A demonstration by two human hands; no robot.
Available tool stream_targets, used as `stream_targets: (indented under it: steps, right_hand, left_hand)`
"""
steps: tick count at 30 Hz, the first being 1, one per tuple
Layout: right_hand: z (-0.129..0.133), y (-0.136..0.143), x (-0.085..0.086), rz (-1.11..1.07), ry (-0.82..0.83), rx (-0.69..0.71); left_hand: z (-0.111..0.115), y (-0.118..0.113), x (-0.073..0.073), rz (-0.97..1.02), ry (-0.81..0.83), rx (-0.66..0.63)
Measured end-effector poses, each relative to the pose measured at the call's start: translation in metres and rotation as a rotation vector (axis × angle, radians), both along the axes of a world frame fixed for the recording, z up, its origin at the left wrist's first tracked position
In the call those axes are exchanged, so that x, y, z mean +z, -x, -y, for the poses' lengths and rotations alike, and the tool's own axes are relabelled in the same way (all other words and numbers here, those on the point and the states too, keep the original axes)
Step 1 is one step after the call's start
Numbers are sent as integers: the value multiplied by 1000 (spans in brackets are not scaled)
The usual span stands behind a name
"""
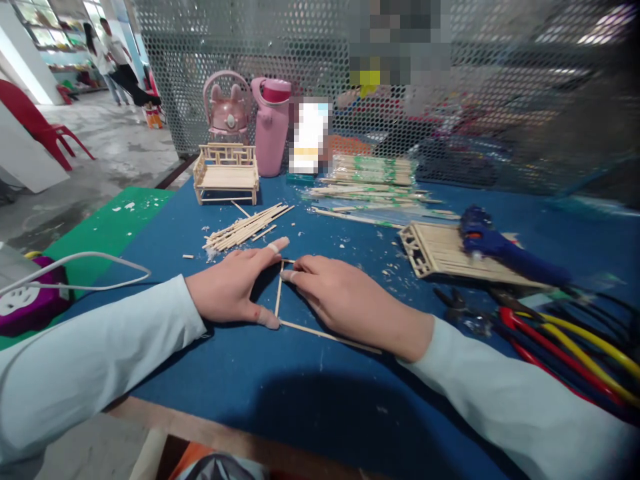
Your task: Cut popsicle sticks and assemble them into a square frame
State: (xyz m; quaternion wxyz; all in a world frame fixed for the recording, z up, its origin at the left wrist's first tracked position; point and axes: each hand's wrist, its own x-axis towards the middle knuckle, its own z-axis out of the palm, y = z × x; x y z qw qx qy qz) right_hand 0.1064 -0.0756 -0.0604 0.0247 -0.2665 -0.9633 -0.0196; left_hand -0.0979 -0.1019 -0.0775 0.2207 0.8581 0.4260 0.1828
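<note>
Thin wooden sticks lie on the blue tabletop between my hands: a short upright stick (279,293), a long stick (330,337) running right from its near end, and another at the far end, partly under my right hand. My left hand (233,283) rests left of them, thumb and index finger spread, the thumb touching the near corner. Tape or a covering shows on some of its fingers. My right hand (345,297) has its fingertips pinched at the far corner, where a stick end shows. A loose pile of sticks (245,227) lies just beyond my left hand.
A small wooden-stick bench (227,177), pink bottle (273,130) and pink rabbit-eared cup (229,110) stand behind. Bagged sticks (373,172) lie at the back. Right are a slatted stick panel (435,250), blue glue gun (500,247) and pliers (560,347). A purple power strip (35,300) sits left.
</note>
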Motion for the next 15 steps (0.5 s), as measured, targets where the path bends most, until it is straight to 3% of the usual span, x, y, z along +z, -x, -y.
stream_targets:
  steps: [15]
  right_hand:
    - [-3,1,-2,-14,8,14]
  left_hand:
    - [0,-1,1,-51,-83,13]
